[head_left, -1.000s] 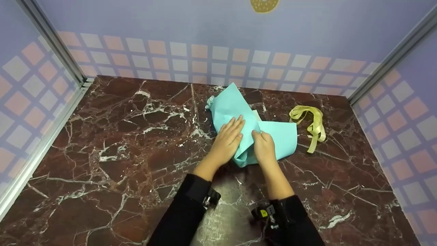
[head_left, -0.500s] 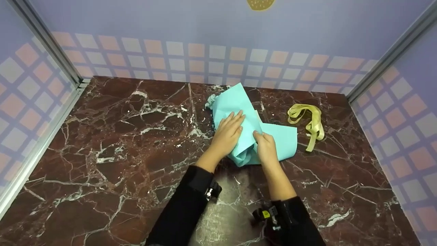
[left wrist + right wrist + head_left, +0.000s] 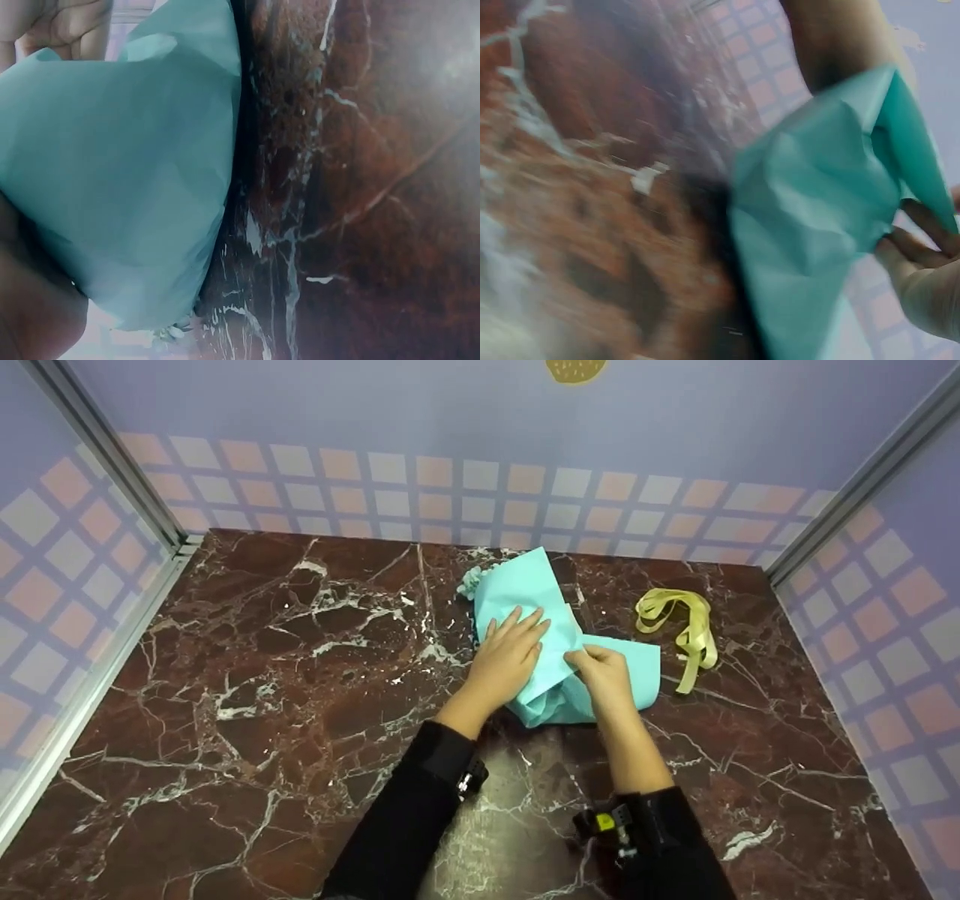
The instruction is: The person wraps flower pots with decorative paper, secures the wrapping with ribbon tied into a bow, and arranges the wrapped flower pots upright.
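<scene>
A sheet of turquoise wrapping paper lies folded over on the marbled surface, its upper flap pointing to the back. My left hand rests flat on that flap with the fingers straight. At the flap's right edge my right hand pinches the paper between thumb and fingers. In the right wrist view the right hand holds the edge of the crumpled fold. A pale ruffled bunch pokes out at the paper's back left; whatever else the paper covers is hidden.
A loosely looped yellow ribbon lies to the right of the paper. The dark red marbled table has a checkered lilac wall behind it and panels with metal rails at both sides.
My right hand has moved a little to the right, drawing the flap's edge with it. The flap's tip has shifted right, while the left hand stays pressed on it.
</scene>
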Tool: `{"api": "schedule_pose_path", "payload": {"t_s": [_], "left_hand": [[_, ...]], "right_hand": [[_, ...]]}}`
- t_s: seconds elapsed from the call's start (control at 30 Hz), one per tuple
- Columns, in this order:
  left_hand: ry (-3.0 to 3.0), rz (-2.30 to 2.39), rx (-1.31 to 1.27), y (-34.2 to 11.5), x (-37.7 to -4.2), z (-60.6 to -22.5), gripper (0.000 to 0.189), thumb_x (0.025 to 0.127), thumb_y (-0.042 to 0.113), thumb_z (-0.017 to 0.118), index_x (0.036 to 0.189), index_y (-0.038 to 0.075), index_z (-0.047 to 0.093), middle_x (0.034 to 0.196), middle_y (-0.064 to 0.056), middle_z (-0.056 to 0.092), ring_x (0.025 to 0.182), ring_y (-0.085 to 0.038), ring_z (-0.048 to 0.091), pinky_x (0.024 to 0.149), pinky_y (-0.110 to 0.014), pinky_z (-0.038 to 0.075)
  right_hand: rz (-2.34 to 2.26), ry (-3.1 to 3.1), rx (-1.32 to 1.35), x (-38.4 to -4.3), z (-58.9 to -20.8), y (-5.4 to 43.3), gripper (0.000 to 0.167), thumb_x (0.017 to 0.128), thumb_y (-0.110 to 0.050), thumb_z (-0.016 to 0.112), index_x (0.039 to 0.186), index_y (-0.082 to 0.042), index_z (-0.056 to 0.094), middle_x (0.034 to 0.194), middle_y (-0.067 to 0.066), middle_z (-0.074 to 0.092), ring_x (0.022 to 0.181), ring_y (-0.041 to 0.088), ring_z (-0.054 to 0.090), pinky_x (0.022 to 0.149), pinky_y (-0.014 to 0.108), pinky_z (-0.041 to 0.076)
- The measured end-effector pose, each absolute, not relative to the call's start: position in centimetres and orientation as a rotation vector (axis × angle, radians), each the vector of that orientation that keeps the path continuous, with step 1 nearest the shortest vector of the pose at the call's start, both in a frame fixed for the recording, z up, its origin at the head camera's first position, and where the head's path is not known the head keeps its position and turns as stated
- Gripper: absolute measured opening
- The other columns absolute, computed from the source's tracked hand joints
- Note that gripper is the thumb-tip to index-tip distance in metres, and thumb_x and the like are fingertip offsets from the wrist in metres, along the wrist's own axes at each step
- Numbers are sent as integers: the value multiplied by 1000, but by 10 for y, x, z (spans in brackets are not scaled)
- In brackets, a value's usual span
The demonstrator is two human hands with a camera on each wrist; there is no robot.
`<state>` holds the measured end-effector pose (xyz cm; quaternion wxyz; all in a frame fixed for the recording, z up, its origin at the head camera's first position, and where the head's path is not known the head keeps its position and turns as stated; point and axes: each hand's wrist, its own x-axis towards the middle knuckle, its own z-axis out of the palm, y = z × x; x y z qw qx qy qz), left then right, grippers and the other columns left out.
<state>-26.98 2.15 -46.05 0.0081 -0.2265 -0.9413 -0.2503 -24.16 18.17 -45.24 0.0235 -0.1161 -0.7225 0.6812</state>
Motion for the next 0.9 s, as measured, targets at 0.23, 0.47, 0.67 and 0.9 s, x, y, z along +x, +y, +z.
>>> {"api": "schedule_pose_path", "payload": {"t_s": [0.23,0.47,0.67,0.9], "left_hand": [[-2954,-672,-734,27,-266,-459,46,106,31,33,152,23,35,160,9,17,148,-19,8,118,-48,-1],[-2935,-576,-803,33,-260,-461,47,106,33,33,152,24,35,159,10,16,148,-19,4,117,-48,-3],[-2898,-485,-851,37,-255,-464,47,106,33,33,152,24,34,160,11,17,148,-18,3,117,-49,-3],[-2873,-489,-859,35,-254,-464,47,106,32,35,152,25,36,159,13,18,148,-17,4,118,-47,-4]], "right_hand": [[1956,-2539,-68,-272,-430,200,46,87,1,63,132,6,52,130,24,54,112,28,52,77,25,48],[2024,-2625,165,-302,-419,212,44,92,5,57,134,-4,55,145,11,45,134,27,36,99,38,42],[2156,-2599,287,-320,-416,217,57,92,9,53,146,-8,45,156,6,31,146,23,18,117,42,22],[2301,-2551,134,-324,-427,220,62,92,12,50,149,-10,41,155,9,33,99,12,58,74,23,50]]}}
